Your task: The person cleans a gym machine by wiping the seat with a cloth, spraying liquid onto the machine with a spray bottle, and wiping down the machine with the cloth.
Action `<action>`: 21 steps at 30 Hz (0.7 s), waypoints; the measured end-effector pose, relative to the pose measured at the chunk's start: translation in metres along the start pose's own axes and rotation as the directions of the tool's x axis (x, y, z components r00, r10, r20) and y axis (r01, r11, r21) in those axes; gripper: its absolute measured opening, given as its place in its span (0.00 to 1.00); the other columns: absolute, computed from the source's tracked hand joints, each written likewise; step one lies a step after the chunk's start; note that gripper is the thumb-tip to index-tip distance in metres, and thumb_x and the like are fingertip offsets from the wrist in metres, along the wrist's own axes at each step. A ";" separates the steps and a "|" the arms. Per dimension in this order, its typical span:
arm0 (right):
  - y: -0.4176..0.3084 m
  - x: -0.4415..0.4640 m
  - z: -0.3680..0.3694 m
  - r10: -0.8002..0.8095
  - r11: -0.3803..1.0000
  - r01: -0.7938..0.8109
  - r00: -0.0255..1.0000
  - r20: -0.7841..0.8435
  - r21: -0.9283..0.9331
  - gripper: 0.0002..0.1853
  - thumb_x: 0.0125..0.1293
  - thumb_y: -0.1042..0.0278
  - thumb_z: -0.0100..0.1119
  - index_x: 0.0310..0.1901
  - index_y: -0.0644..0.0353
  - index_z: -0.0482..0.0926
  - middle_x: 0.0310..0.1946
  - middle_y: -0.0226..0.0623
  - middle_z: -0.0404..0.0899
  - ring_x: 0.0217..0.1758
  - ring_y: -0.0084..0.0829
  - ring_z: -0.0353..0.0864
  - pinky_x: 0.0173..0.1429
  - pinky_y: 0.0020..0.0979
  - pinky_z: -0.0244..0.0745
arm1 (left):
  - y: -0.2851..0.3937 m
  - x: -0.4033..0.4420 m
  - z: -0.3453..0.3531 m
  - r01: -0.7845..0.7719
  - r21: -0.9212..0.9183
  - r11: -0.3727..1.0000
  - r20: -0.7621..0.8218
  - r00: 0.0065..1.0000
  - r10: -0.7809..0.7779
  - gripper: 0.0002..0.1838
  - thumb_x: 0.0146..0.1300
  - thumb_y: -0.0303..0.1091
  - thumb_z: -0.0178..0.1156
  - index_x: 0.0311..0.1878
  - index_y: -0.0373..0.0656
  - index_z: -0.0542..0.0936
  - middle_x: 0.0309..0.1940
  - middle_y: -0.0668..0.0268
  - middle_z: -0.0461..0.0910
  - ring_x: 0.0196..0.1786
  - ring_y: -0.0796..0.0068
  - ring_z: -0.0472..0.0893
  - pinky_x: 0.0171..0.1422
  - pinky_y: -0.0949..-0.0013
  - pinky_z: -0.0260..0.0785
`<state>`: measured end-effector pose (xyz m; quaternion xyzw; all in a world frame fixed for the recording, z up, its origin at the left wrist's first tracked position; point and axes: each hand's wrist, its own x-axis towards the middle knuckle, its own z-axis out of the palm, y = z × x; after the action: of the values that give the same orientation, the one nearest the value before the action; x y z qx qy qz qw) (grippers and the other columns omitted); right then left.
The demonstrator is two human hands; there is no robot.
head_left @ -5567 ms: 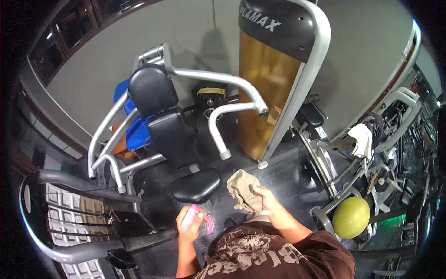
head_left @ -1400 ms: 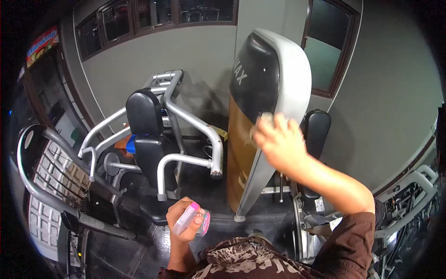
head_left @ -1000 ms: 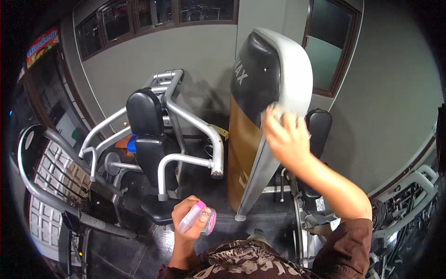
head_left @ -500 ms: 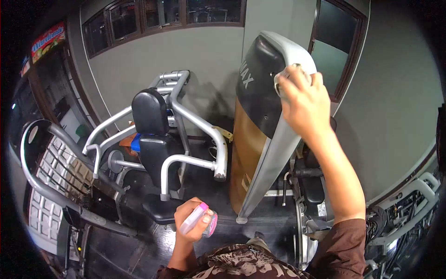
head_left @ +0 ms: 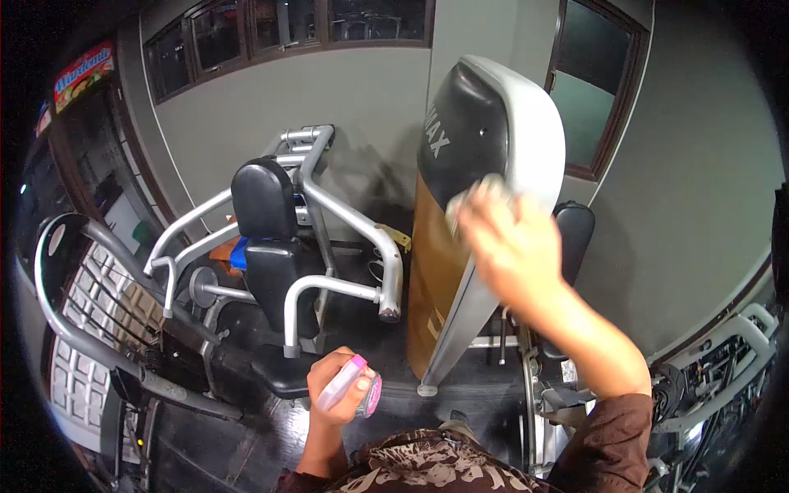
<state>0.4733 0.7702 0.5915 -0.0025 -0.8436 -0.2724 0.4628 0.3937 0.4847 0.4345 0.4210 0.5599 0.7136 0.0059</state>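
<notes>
"How's the spray bottle [head_left: 337,387]?"
"Pale head, pink nozzle, some pink on the body; tilted in the left grip [head_left: 348,399], partly hidden."
"And the cloth [head_left: 454,218]?"
"Pale, bunched under the right grip [head_left: 516,246] (badly blurred, mind), at the machine tower [head_left: 465,123]'s front."
"The tower?"
"Tall, black above an amber panel, pale-framed, lettering ending 'AX'."

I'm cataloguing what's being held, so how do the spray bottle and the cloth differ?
The spray bottle has pink parts; the cloth looks pale. The spray bottle sits low, in the left hand; the cloth is higher, in the right hand. The spray bottle looks fairly sharp, the cloth blurred. Both are partly covered by fingers.
</notes>
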 end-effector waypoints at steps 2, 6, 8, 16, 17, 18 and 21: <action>0.034 0.034 -0.007 0.067 0.996 -0.075 0.988 -0.140 -0.052 0.17 0.60 0.65 0.62 0.52 0.50 0.84 0.54 0.28 0.81 0.48 0.37 0.79 0.44 0.37 0.76 | -0.006 0.002 0.004 0.023 0.011 1.000 0.007 1.000 -0.023 0.11 0.64 0.34 0.68 0.36 0.34 0.82 0.30 0.60 0.83 0.31 0.73 0.81 0.36 0.70 0.72; 0.049 0.029 0.014 0.028 0.994 -0.037 0.996 -0.086 -0.105 0.16 0.58 0.65 0.61 0.49 0.51 0.85 0.53 0.29 0.80 0.49 0.40 0.79 0.47 0.42 0.76 | -0.007 0.008 0.013 0.059 -0.004 0.998 -0.019 0.998 -0.059 0.09 0.63 0.31 0.67 0.37 0.34 0.81 0.29 0.61 0.82 0.29 0.73 0.79 0.35 0.71 0.71; 0.029 0.000 0.020 -0.058 0.988 0.054 0.998 -0.023 -0.146 0.17 0.56 0.63 0.61 0.48 0.55 0.86 0.53 0.32 0.78 0.53 0.42 0.78 0.50 0.47 0.75 | -0.012 0.009 0.011 0.056 -0.002 0.998 -0.034 0.998 -0.056 0.09 0.63 0.31 0.67 0.37 0.33 0.81 0.29 0.61 0.82 0.29 0.73 0.79 0.35 0.71 0.70; -0.016 -0.062 0.027 -0.193 0.981 0.183 0.960 0.202 0.068 0.17 0.57 0.61 0.61 0.48 0.52 0.87 0.54 0.38 0.79 0.51 0.38 0.76 0.47 0.40 0.72 | -0.018 -0.002 -0.008 0.052 -0.003 0.999 -0.077 0.996 -0.052 0.08 0.61 0.29 0.65 0.37 0.33 0.81 0.29 0.61 0.83 0.29 0.73 0.80 0.35 0.71 0.71; -0.006 -0.041 0.017 -0.157 0.987 0.152 0.979 0.132 0.047 0.18 0.58 0.61 0.61 0.51 0.51 0.86 0.54 0.39 0.79 0.50 0.37 0.76 0.46 0.38 0.72 | -0.019 -0.002 -0.009 0.057 -0.009 0.998 -0.077 0.995 -0.057 0.08 0.61 0.29 0.64 0.37 0.33 0.81 0.29 0.61 0.83 0.29 0.73 0.80 0.35 0.71 0.71; 0.006 -0.020 0.008 -0.089 0.996 0.090 0.994 0.064 -0.007 0.18 0.58 0.63 0.61 0.52 0.49 0.84 0.53 0.35 0.79 0.47 0.37 0.77 0.44 0.38 0.72 | -0.022 -0.002 -0.009 0.056 0.016 0.998 -0.073 0.996 -0.055 0.07 0.61 0.29 0.64 0.37 0.33 0.81 0.29 0.61 0.83 0.29 0.73 0.81 0.36 0.71 0.72; 0.047 0.033 -0.006 0.061 0.992 -0.072 0.992 -0.106 -0.103 0.17 0.58 0.62 0.64 0.51 0.49 0.84 0.52 0.27 0.80 0.46 0.36 0.79 0.41 0.34 0.75 | -0.033 0.000 -0.007 0.044 0.032 0.999 -0.011 0.999 -0.044 0.17 0.67 0.41 0.69 0.40 0.33 0.79 0.30 0.59 0.82 0.27 0.78 0.80 0.36 0.72 0.75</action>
<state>0.4710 0.7996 0.6414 -0.0411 -0.8023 -0.3013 0.5137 0.3736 0.4914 0.4076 0.4049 0.5805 0.7063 0.0117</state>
